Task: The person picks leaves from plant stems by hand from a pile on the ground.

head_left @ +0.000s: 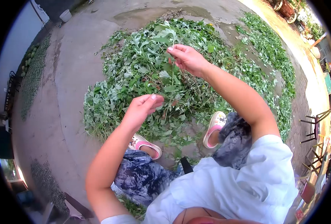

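A green leafy stem [167, 34] stands roughly upright in my right hand [188, 59], pinched between thumb and fingertips. Its lower part runs down in front of the heap and is hard to trace among the leaves. My left hand [142, 108] hovers lower and to the left, fingers loosely stretched toward the stem and thumb lying close to them. I see nothing held in it. Below both hands spreads a big heap of cut leafy plants [130, 80], their leaves showing green tops and pale undersides.
My feet, in cream and pink clogs [214, 128], stand at the heap's near edge. Another strip of leafy plants [273, 52] lies at the right. Concrete floor [74, 74] extends left, with dried material [38, 74] along the wall. Stools [315, 125] stand far right, a white bucket [65, 15] far left.
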### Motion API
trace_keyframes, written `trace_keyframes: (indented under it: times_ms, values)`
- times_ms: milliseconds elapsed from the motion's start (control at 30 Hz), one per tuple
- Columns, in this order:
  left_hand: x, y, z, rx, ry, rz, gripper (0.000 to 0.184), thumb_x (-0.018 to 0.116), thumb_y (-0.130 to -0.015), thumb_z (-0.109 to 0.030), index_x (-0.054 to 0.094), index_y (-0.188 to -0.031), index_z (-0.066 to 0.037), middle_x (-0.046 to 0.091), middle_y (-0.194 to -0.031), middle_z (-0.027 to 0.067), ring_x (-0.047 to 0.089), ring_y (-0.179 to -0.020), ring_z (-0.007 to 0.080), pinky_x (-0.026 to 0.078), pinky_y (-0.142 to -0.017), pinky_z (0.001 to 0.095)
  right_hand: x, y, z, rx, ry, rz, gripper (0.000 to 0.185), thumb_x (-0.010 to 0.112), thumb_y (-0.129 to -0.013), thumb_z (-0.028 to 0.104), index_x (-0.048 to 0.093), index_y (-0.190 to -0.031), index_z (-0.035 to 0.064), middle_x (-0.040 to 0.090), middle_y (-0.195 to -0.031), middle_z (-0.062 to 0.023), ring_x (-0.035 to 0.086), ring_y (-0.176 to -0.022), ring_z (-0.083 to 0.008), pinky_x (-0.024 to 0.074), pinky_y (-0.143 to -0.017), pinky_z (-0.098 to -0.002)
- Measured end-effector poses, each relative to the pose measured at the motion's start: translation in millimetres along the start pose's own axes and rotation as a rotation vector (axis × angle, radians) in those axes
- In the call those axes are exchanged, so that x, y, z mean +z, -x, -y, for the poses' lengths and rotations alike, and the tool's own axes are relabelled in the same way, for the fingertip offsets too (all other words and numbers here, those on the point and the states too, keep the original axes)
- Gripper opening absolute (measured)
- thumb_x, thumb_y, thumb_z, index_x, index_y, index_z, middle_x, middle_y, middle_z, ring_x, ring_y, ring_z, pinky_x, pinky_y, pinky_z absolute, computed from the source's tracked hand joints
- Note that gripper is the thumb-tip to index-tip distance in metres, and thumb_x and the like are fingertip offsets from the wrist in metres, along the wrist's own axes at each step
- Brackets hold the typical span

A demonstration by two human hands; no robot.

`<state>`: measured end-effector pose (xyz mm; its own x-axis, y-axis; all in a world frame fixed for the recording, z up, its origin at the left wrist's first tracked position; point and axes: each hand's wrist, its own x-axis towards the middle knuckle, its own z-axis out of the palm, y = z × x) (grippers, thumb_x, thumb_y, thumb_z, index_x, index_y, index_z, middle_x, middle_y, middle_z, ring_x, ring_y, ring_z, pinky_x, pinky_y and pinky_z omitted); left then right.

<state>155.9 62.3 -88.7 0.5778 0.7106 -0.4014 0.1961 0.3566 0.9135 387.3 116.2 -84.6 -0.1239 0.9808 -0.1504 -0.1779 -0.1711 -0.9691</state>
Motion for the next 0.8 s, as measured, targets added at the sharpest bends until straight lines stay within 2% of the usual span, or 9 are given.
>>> trace_keyframes:
  times_ms: [67,133,167,233,300,333,467,667,800]
  values:
    - [27,-1,-5,-0.057,0.101,0.04,0.039,0.041,-0.09,-0.029,0.046,-0.117,-0.002,0.051,-0.116,0.0141,0.051,-0.106,0.0231,0.039,-0.088,0.0344,9,13,12,-0.046,-0.028,0.036,0.021,0.053,-0.085,0.029,0.057,-0.088,0.0085,0.055,-0.071,0.0024,0.045,-0.053,-0.002,0.0382,-0.047,-0.0165]
    - [53,1,-9,-0.03,0.386,0.024,0.031,0.041,-0.09,-0.028,0.049,-0.109,-0.005,0.058,-0.091,0.0077,0.058,-0.079,0.0158,0.045,-0.068,0.0258,14,25,20,-0.131,-0.01,0.041,0.019,0.052,-0.086,0.026,0.057,-0.089,0.0084,0.054,-0.071,0.0048,0.043,-0.054,0.0,0.0341,-0.048,-0.0127]
    - [56,4,-9,-0.029,0.378,0.02,0.031,0.041,-0.09,-0.028,0.049,-0.109,-0.005,0.058,-0.091,0.0077,0.058,-0.079,0.0158,0.045,-0.068,0.0258,15,30,23,-0.156,-0.004,0.027,0.02,0.053,-0.086,0.025,0.059,-0.088,0.007,0.053,-0.069,0.0058,0.042,-0.054,0.0002,0.0336,-0.049,-0.0128]
    - [62,13,-9,-0.031,0.54,0.162,0.018,0.041,-0.09,-0.026,0.048,-0.088,-0.01,0.042,-0.062,-0.0039,0.039,-0.049,0.0058,0.031,-0.044,0.0183,12,37,24,-0.195,0.021,-0.019,0.019,0.053,-0.085,0.024,0.059,-0.089,0.0067,0.052,-0.068,0.0057,0.042,-0.053,-0.0001,0.0334,-0.048,-0.013]
    - [70,26,-17,-0.055,0.539,0.101,0.017,0.04,-0.091,-0.025,0.043,-0.081,-0.011,0.032,-0.059,-0.0056,0.029,-0.046,0.0049,0.024,-0.041,0.019,2,39,20,-0.222,0.049,-0.063,0.018,0.053,-0.085,0.023,0.059,-0.089,0.0065,0.052,-0.067,0.0056,0.042,-0.052,-0.0005,0.0331,-0.047,-0.0133]
    - [73,35,-24,-0.08,0.536,0.042,0.021,0.04,-0.091,-0.025,0.038,-0.073,-0.012,0.022,-0.056,-0.0073,0.018,-0.044,0.0039,0.017,-0.038,0.0198,-11,32,13,-0.2,-0.079,-0.185,0.018,0.053,-0.085,0.022,0.059,-0.088,0.0054,0.052,-0.066,0.0036,0.043,-0.052,-0.0027,0.0347,-0.047,-0.0157]
    - [58,57,-7,-0.161,0.551,-0.149,0.022,0.038,-0.091,-0.025,0.038,-0.073,-0.013,0.026,-0.056,-0.0069,0.021,-0.043,0.0038,0.018,-0.037,0.0192,-89,0,20,-0.395,-0.199,-0.685,0.016,0.05,-0.086,0.019,0.056,-0.079,0.0048,0.052,-0.062,0.0004,0.04,-0.047,-0.0056,0.0314,-0.044,-0.0199]
    - [5,33,0,0.044,0.636,-0.406,0.035,0.04,-0.09,-0.035,0.031,-0.063,-0.015,0.024,-0.053,-0.0052,0.02,-0.041,0.005,0.015,-0.035,0.0205,-69,-27,-64,-0.073,0.768,-0.17,0.021,0.062,-0.07,0.025,0.06,-0.076,0.0046,0.059,-0.068,-0.0073,0.054,-0.061,-0.0177,0.0429,-0.061,-0.0312]
    - [-19,25,-5,0.068,0.519,-0.503,0.037,0.048,-0.087,-0.034,0.029,-0.061,-0.016,0.023,-0.051,-0.0059,0.019,-0.039,0.0047,0.014,-0.034,0.0211,-24,-38,-133,0.098,0.827,-0.049,0.017,0.06,-0.067,0.021,0.063,-0.079,0.0087,0.061,-0.072,-0.0096,0.058,-0.069,-0.023,0.0445,-0.066,-0.0317]
